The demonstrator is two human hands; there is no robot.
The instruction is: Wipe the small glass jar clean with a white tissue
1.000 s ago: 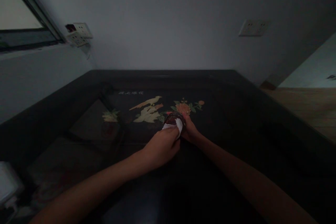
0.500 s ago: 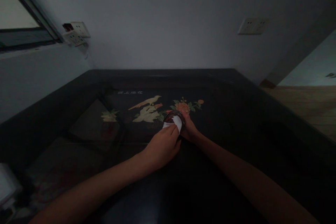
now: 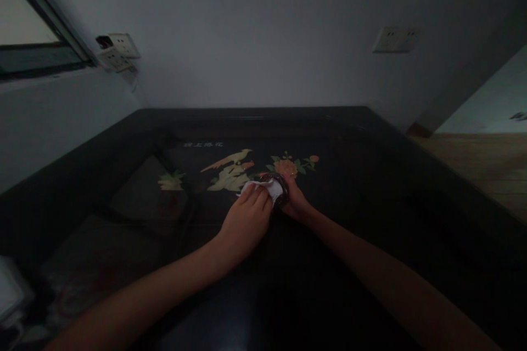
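The room is dim. My right hand (image 3: 297, 201) is wrapped round a small dark round object, perhaps a jar or cup (image 3: 281, 182), standing on a dark lacquered table (image 3: 370, 175). My left hand (image 3: 246, 219) presses a white cloth or tissue (image 3: 269, 189) against the near side of that object, fingers curled over the cloth. Both hands sit over a painted bird-and-flower inlay (image 3: 234, 170) in the table's middle.
A grey wall stands behind the table with a socket plate (image 3: 395, 39) at the right and two sockets (image 3: 117, 50) at the left corner. A window frame (image 3: 37, 49) is at far left. Wooden floor (image 3: 486, 164) lies to the right. A pale object (image 3: 10, 290) sits at the lower left edge.
My left hand has slid left and forward with the white cloth, now covering more of it. My right hand and the dark object stay in place.
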